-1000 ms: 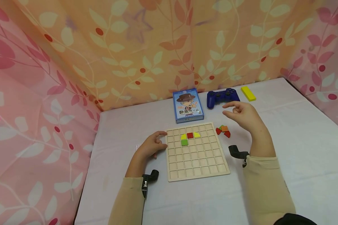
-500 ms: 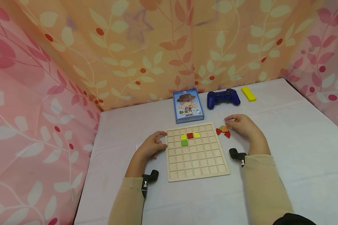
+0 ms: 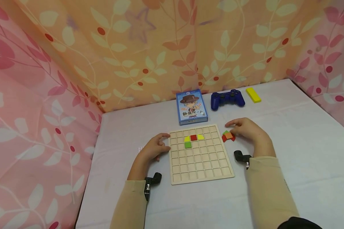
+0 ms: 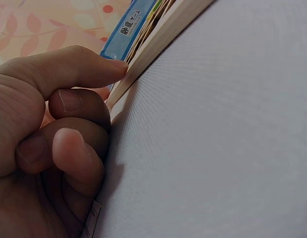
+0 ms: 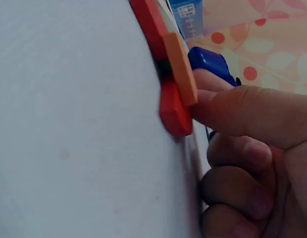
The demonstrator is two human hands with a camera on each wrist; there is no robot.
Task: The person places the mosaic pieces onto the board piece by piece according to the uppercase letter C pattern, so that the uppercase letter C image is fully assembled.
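Note:
A wooden grid board (image 3: pixel 202 159) lies mid-table. Set in its upper cells are a red square (image 3: pixel 193 137), two yellow quarter-rounds (image 3: pixel 187 139) and a green square (image 3: pixel 187 145). My left hand (image 3: pixel 154 147) rests at the board's left edge, index finger and thumb apart along it; the left wrist view shows a fingertip on the side and other fingers curled. Beyond the right edge sits a small pile: an orange tile (image 3: pixel 228 135) over red pieces (image 5: pixel 176 111) and a green one (image 3: pixel 225 132). My right hand (image 3: pixel 247 128) reaches over it, thumb tip touching the orange tile.
Behind the board lie a blue card-game box (image 3: pixel 191 108), a blue game controller (image 3: pixel 227 99) and a yellow block (image 3: pixel 253 95). A printed grid card (image 3: pixel 140 149) shows partly from under the left hand. Flowered curtains (image 3: pixel 149 57) close off the back and sides.
My right hand has come down from near the controller to the pile. The orange tile and red pieces have shifted slightly towards me and lie closer together. The left hand has stayed put.

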